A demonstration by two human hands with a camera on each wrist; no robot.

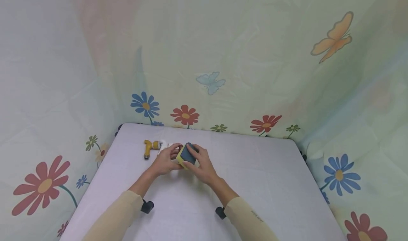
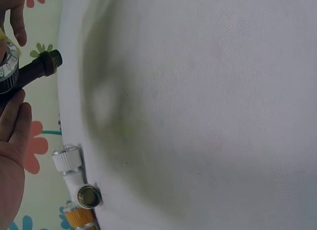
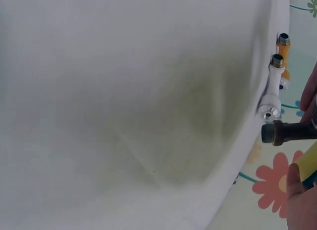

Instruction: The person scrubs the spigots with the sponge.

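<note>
My right hand (image 1: 205,166) holds a yellow sponge (image 3: 308,161) with a dark blue side (image 1: 188,153) against a dark threaded valve fitting (image 2: 37,74). This fitting carries a ring of pale markings (image 2: 9,68) and a side pipe with a threaded end. My left hand (image 1: 163,162) grips the fitting from the left; in the left wrist view its fingers (image 2: 20,122) lie beneath it. Both hands are close together above the table. The sponge hides most of the fitting in the head view. Only parts of the hands show in the wrist views.
On the white-covered table (image 1: 261,177), left of the hands, lie a yellow valve fitting (image 1: 148,149) and a white one (image 3: 272,91) beside it. A flower-printed curtain (image 1: 242,49) stands behind the table and along its sides.
</note>
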